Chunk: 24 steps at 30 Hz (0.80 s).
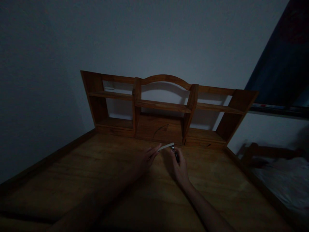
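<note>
Left hand point(147, 157) pinches slim white stick point(166, 147) at near end; right hand point(179, 166) curls around small dark lighter-like tool point(175, 153), tip just beside stick's far end. Wooden shelf unit point(166, 106) beyond both hands. Judgement: keep stick steady, ends aligned; dim light hides detail.

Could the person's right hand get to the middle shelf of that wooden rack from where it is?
Probably yes. The right hand, gripping a small dark tool, is just before the rack, and nothing stands between it and the middle shelf.
</note>
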{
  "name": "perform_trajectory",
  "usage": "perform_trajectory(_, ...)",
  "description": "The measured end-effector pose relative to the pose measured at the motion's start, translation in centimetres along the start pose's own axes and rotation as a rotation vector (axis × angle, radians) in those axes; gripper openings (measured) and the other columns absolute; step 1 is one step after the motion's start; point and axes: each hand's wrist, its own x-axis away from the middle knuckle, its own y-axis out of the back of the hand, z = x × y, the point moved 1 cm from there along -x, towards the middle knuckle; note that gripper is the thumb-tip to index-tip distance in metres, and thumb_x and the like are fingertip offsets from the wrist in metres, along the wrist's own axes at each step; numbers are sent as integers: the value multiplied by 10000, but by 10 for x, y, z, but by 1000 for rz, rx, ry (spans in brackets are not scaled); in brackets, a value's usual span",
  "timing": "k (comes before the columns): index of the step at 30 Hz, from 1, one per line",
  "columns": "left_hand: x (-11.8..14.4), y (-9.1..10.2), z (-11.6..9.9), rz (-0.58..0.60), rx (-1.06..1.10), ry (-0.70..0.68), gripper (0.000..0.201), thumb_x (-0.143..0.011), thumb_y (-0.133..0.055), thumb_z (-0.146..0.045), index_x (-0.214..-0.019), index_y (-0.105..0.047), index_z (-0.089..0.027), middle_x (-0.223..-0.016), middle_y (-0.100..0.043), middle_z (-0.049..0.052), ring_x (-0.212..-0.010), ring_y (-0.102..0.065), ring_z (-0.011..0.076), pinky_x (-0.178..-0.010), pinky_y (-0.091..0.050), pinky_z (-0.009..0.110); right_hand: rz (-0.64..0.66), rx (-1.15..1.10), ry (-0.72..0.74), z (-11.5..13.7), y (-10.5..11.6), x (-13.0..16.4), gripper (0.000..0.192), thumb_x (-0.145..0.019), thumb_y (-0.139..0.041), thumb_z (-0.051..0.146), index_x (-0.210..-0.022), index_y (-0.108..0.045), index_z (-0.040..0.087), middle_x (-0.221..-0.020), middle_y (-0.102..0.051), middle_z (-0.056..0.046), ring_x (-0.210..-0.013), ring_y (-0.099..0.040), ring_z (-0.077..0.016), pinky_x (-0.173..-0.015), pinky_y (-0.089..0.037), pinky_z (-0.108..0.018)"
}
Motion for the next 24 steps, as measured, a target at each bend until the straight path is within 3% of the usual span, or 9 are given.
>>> perform_trajectory(7, -4, -4, 18, 23, -44, 84, 394, -939, -400, -392, -1306, -501, -291, -1159, -647, 30, -990, -633, 199, -875, -512, 353, 9, -24, 27, -1, -1, 0, 269, -910, -469, 364, -1092, -583, 201, -1044, -638, -42, -962, -570, -198, -869, -406, -314)
perform_trajectory(12, -3, 0, 13, -75, -20, 92, 410, -941, -395, -380, -1327, -481, -270, -1080, -670, 43, -961, -638, 195, -877, -512, 347, 21, -8, 32, 2, 0, 0, 273, -920, -452, 361, -1097, -584, 199, -1065, -637, -48, -996, -563, -202, -893, -393, -315)
perform_trajectory(18, -1, 0, 6, 6, 27, 25, 410, -948, -381, -376, -1344, -451, -298, -1212, -619, 31, -1052, -603, 191, -920, -492, 346, 38, 11, 12, 2, 0, 1, 270, -930, -435, 361, -1084, -592, 205, -1056, -642, -40, -992, -569, -199, -873, -400, -301)
perform_trajectory(24, -5, 0, 14, 14, -31, 59, 406, -943, -387, -396, -1318, -488, -277, -1136, -656, 36, -984, -628, 189, -893, -503, 350, 43, -6, -3, 2, -1, 2, 299, -927, -433, 374, -1114, -592, 204, -1100, -636, -51, -1011, -563, -209, -892, -399, -321)
